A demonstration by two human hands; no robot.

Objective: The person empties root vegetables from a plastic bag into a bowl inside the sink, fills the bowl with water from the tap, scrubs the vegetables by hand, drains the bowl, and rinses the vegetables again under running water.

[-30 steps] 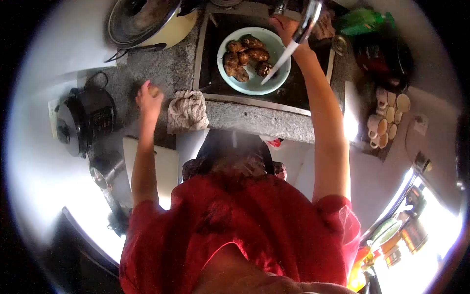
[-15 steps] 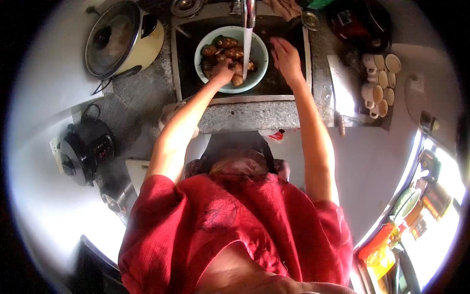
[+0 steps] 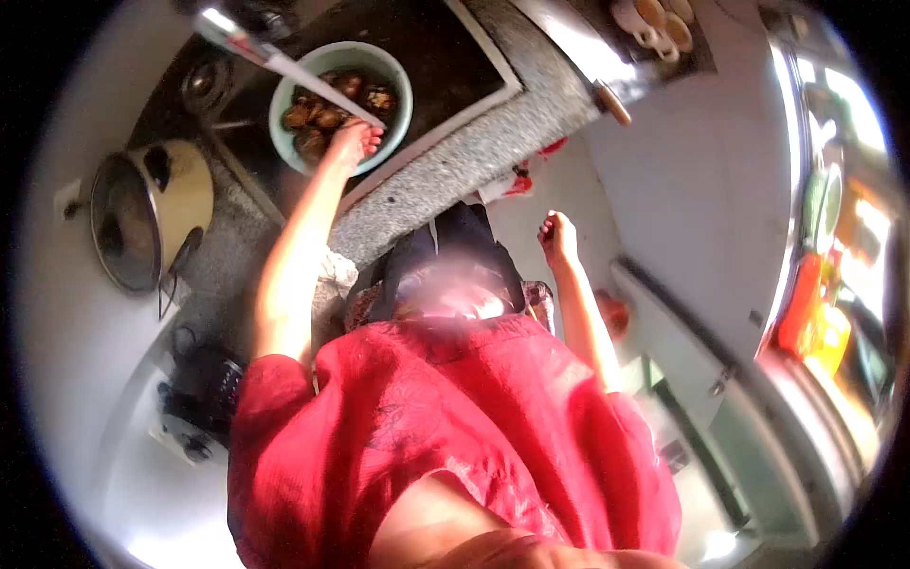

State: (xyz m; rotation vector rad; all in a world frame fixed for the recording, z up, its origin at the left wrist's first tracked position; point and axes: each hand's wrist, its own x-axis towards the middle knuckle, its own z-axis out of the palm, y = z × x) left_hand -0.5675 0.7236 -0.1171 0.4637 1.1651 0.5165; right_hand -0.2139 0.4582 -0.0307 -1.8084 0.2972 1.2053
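Observation:
A pale green bowl (image 3: 406, 112) stands in the dark sink, holding water and several brown knobbly tubers (image 3: 327, 116). Water streams from the metal faucet (image 3: 223, 28) into the bowl. My left hand (image 3: 357, 140) is at the near inner side of the bowl, by the end of the stream. Its fingers are curled in; whatever they may hold is hidden. Away from the sink, my right hand (image 3: 557, 237) hangs below the counter edge, closed in a loose fist with nothing visible in it.
A granite counter edge (image 3: 455, 166) runs between me and the sink. The cream cooker (image 3: 180, 194) with a glass lid stands left, with a black appliance (image 3: 204, 384) below. Right are white mugs (image 3: 654, 28), a wooden handle (image 3: 612, 102) and a dark-edged white panel (image 3: 678, 332).
My right hand has left the spot beside the bowl and dropped below the counter, its fingers now curled. My left hand has shifted toward the near rim. The view has turned right.

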